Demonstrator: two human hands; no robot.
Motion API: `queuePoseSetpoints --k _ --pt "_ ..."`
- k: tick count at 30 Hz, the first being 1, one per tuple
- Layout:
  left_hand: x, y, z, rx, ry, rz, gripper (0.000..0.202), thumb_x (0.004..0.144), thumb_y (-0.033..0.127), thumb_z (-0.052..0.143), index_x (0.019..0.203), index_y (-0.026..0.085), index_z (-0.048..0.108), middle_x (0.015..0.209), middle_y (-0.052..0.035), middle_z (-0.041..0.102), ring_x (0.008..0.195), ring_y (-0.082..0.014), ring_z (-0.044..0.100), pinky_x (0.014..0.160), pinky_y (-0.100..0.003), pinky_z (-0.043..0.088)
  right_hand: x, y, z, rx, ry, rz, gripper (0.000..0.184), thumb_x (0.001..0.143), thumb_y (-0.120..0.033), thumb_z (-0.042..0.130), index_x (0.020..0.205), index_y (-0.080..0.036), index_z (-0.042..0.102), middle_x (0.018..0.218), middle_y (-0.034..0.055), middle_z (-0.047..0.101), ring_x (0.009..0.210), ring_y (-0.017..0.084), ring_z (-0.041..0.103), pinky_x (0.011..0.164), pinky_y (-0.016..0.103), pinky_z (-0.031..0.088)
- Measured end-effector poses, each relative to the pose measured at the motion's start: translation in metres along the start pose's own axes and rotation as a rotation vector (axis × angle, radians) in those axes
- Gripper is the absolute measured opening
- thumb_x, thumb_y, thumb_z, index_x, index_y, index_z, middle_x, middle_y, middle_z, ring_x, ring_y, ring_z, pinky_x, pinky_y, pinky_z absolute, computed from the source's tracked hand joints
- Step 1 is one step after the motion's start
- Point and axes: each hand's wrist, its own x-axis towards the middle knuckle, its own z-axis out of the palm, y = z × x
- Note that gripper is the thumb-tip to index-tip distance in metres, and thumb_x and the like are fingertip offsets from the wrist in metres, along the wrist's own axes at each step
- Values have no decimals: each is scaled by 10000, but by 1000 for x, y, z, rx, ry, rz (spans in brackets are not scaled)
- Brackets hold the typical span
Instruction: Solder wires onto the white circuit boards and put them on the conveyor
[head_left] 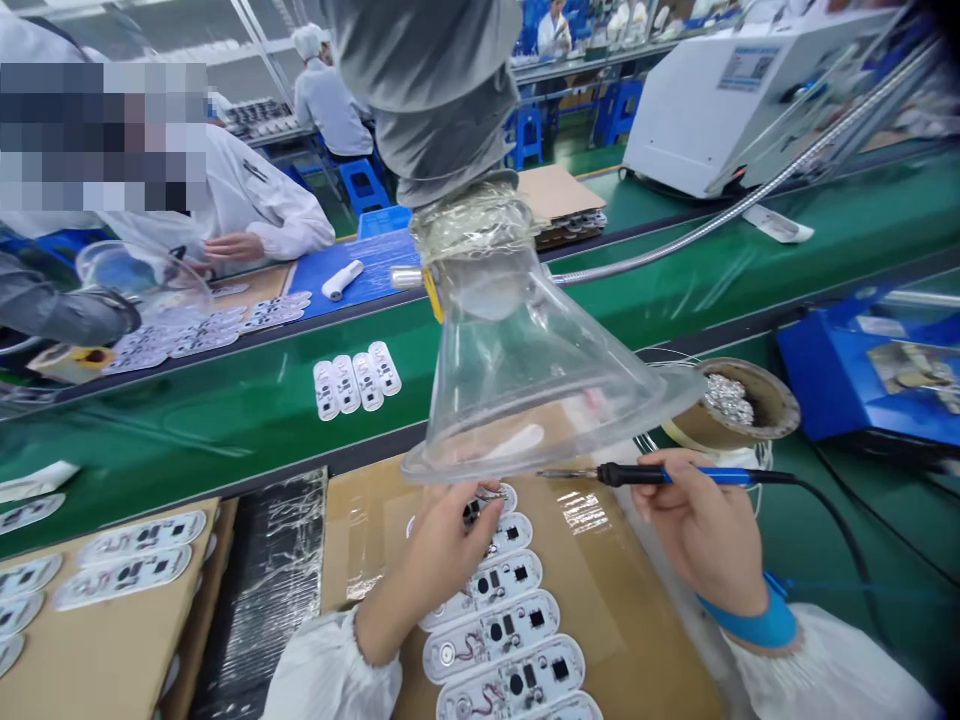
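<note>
My right hand (701, 530), a blue band at its wrist, grips a soldering iron (675, 475) like a pen. The iron's thin tip points left, just below the rim of a clear fume hood (540, 370). Under that hood, my left hand (450, 540) is closed over the far end of a row of white oval circuit boards (510, 575). Its thumb and fingers are pinched at the farthest board; what they hold is too small to make out. The row lies on a brown cardboard sheet (600, 600), with black chips and small wires showing on the boards.
A bowl with silvery metal shavings (727, 400) stands right, beside a blue box (870, 370). More boards lie on the left cardboard (90, 640) and green belt (420, 410). A co-worker (225, 190) sits opposite. A metal hose (675, 245) crosses behind the hood.
</note>
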Motion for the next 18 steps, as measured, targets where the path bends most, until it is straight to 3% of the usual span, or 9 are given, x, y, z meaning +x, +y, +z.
queuePoseSetpoints --k 2,9,18 --pt "2 -1 0 -10 19 39 126 1017 237 568 991 257 690 1406 -112 621 1311 -294 599 1023 -495 556 0 0 2 2 -25 -2 213 950 -383 721 863 -209 805 585 28 661 514 163 606 492 264 488" --pt "3 -7 10 104 55 143 194 1032 178 531 945 255 686 1259 -102 666 1302 -298 600 1046 -505 533 -7 5 1 -147 -89 -37 200 980 -355 696 879 -200 774 618 21 668 539 168 600 495 274 480" --pt "4 -9 10 142 50 181 174 1023 165 569 935 240 699 1328 -111 651 1328 -320 584 1062 -528 519 -17 6 5 -326 -177 -121 217 1029 -345 653 921 -203 777 630 5 663 542 143 601 527 248 483"
